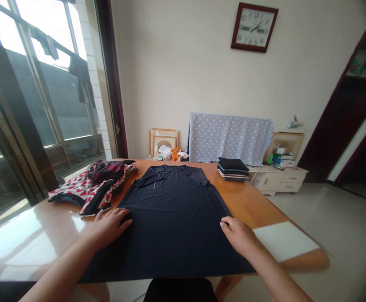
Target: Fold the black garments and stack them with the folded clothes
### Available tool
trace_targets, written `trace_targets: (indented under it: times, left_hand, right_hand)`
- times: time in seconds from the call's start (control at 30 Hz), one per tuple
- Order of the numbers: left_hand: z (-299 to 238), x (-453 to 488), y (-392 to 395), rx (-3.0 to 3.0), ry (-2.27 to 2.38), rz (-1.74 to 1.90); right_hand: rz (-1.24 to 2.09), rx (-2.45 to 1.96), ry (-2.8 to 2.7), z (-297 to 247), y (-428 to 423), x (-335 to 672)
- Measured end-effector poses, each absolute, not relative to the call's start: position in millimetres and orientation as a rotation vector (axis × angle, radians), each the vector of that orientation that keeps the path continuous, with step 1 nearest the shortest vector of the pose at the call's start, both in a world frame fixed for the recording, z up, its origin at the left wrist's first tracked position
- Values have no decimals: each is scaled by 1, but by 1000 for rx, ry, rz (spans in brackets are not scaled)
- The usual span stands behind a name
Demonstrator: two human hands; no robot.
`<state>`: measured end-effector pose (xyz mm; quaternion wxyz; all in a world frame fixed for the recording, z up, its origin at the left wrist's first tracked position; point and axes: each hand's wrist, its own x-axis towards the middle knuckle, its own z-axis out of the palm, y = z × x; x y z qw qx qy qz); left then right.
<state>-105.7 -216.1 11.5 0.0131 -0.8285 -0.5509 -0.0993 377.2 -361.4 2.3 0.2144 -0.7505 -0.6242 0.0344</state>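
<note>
Dark tee (173, 218) lies flat mid-counter (248, 205), hem at near edge. Left hand (109, 224) open, flat on its side; right hand (237, 235) pinches other side. Prob light, limp, slippery; grip side seams.

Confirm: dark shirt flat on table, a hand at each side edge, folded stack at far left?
Wrong side: in the head view the folded stack sits far right on the table. The dark shirt lies flat, left hand and right hand at its side edges.

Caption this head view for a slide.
Left hand and right hand rest on a dark shirt spread on a wooden table.
</note>
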Motion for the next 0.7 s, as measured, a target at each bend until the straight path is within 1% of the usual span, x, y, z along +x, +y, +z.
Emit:
trace_targets:
  times: [0.2,0.47,0.7]
  left_hand:
    - [27,-101,-201,-2603,-1714,-291]
    - [37,-87,-185,-2564,-1769,-282]
    - [41,-78,-144,-2586,-1809,-395]
  right_hand:
    - [155,-2071,-1719,-1,-351,386]
    - [354,-1945,-1676,3,-335,400]
    - [476,-1814,-1653,22,-283,422]
